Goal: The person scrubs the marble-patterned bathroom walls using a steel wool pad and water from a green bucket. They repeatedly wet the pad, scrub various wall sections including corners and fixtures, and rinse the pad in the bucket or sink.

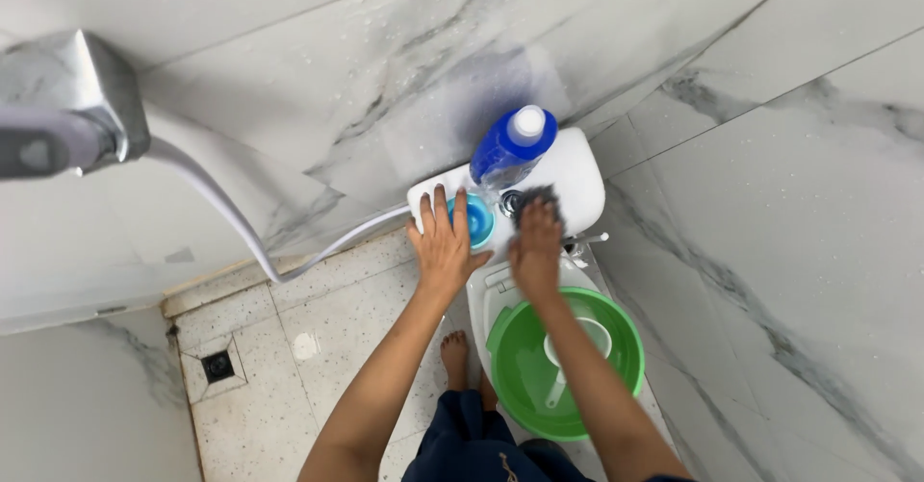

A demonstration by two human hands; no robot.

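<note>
Grey-veined marble walls (789,155), speckled terrazzo floor (279,347), square drain (218,366)

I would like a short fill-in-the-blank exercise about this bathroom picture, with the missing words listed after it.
1. The left hand rests flat on the white toilet tank, beside a small ____ cup.
2. The right hand presses a dark scrubbing pad on the ____ of the tank.
3. A ____ basin sits on the toilet, under the right forearm.
4. The blue bottle on the tank has a ____ cap.

Missing words: blue; top; green; white
</note>
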